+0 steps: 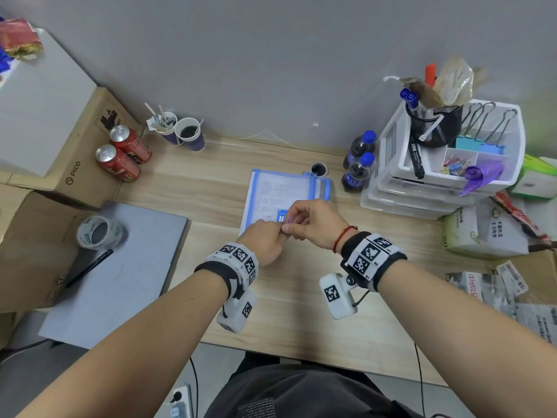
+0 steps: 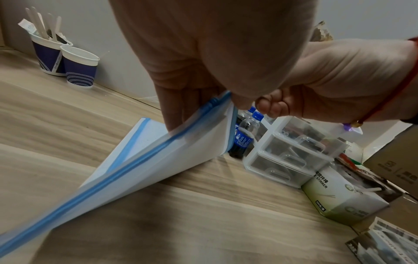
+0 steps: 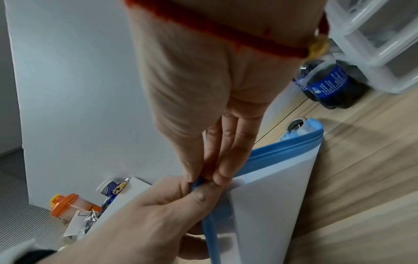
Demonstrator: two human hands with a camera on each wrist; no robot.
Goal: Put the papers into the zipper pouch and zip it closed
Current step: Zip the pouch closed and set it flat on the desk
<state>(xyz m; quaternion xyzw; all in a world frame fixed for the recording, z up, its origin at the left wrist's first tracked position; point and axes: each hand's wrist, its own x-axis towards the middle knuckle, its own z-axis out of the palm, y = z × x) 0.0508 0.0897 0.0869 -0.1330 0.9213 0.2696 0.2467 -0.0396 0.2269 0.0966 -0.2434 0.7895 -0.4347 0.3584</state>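
Note:
A clear zipper pouch (image 1: 280, 188) with blue edges lies on the wooden desk, and white papers (image 1: 271, 194) show through it. Its near corner is lifted off the desk. My left hand (image 1: 275, 236) pinches that raised corner of the pouch (image 2: 158, 160). My right hand (image 1: 297, 221) pinches the small blue ring pull (image 1: 289, 220) of the zipper right beside it. In the right wrist view the right hand's fingertips (image 3: 220, 176) close on the blue pull, against the left thumb (image 3: 199, 194). The blue zipper track (image 3: 282, 151) runs away to the far corner.
Two dark soda bottles (image 1: 358, 164) and stacked clear drawers with a stationery tray (image 1: 437, 176) stand right of the pouch. Paper cups (image 1: 187, 134) and red cans (image 1: 123, 155) sit at the back left. A grey board (image 1: 120, 273) carries a tape roll (image 1: 99, 232). Boxes lie at the right.

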